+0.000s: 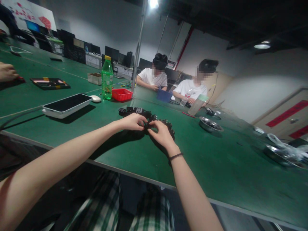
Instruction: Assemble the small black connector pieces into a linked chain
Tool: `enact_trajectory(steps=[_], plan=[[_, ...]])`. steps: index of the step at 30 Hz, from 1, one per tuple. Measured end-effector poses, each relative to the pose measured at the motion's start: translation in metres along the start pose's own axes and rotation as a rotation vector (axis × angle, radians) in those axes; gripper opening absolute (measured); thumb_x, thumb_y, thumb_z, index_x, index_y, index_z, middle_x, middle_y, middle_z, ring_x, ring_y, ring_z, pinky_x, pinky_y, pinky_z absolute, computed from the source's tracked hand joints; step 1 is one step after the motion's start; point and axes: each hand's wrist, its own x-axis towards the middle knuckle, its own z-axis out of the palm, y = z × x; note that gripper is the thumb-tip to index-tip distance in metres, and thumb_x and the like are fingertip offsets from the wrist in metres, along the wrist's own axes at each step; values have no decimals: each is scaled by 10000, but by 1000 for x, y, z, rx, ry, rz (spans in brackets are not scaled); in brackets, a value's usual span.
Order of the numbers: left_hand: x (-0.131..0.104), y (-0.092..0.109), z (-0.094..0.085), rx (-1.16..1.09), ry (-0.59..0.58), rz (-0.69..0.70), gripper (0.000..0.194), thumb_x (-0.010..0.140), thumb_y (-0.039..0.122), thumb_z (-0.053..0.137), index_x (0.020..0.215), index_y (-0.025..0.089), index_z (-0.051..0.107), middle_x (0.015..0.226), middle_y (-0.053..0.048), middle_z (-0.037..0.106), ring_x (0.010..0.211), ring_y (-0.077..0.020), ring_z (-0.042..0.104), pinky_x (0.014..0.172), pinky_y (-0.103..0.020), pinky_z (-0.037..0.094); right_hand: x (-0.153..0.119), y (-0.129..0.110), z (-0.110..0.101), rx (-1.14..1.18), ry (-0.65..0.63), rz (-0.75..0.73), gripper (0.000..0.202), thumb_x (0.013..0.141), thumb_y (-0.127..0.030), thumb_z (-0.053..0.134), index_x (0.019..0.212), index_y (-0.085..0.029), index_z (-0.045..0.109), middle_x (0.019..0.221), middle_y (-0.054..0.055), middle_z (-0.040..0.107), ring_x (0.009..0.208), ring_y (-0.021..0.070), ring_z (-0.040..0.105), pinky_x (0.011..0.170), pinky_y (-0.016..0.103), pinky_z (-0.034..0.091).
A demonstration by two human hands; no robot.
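Observation:
My left hand (135, 122) and my right hand (161, 132) meet over the green table (134, 150), fingertips almost touching. Each has its thumb and fingers pinched at a small dark part (146, 126) between them, too small and shadowed to name. Just beyond my left hand lie several black blocky pieces (131, 110), some with pale round marks on top. More black knobbly pieces (170, 126) sit partly hidden behind my right hand.
To the left lie a white-cased device (67, 106) and a white mouse (96, 98). A green bottle (107, 78) stands beside a red tray (122, 95). Metal bowls (210, 124) are on the right. Two people (154, 77) sit across; another person's hand (8, 72) is far left.

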Motion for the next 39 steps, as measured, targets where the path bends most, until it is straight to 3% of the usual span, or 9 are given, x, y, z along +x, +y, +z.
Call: enact_trajectory(steps=[11,39], plan=[[3,-7,2,29,37,64,394,684,243,649,1059,128,688,933,-58,726,813,-169,662,706,-219,490,0,-1,0,13,-4,0,174,785,-195,606,958,-179,602,1004,84,653,950,223,627,912,408,491],[2,-6,2,23,41,58,383,678,230,661,1049,133,679,946,-60,720,753,-150,661,674,-215,489,-1,-4,0,74,-17,27,220,757,-181,591,977,-175,568,1013,88,654,976,222,626,927,410,485]])
